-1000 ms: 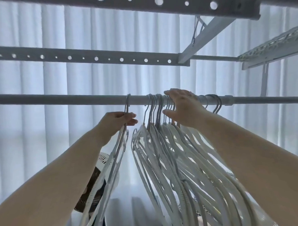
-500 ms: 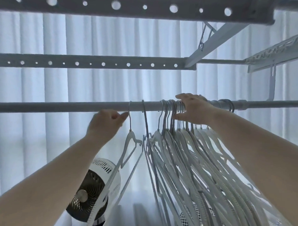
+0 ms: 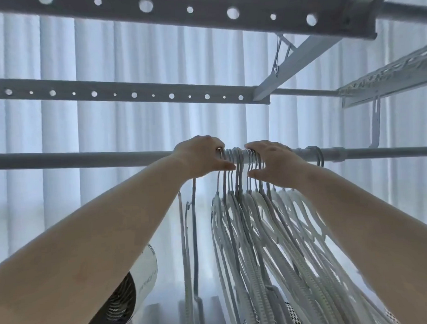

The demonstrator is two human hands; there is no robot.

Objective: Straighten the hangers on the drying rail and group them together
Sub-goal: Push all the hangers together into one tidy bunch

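both arms reach up to the rail [image 3: 86, 158]. the left hand [image 3: 200, 156] is curled over the rail, thumb under it, fingers closed around the bar right at the left edge of the hangers [image 3: 253, 223]. the right hand [image 3: 274, 163] grips the rail on the other side, fingers wrapped over the hooks [image 3: 241, 158], thumb below. the hooks sit bunched tight between the two hands. the pale hangers fan downward beneath. two hooks [image 3: 319, 155] hang just right of the right hand. a fan [image 3: 130, 290] sits low left, curtains [image 3: 107, 56] behind.
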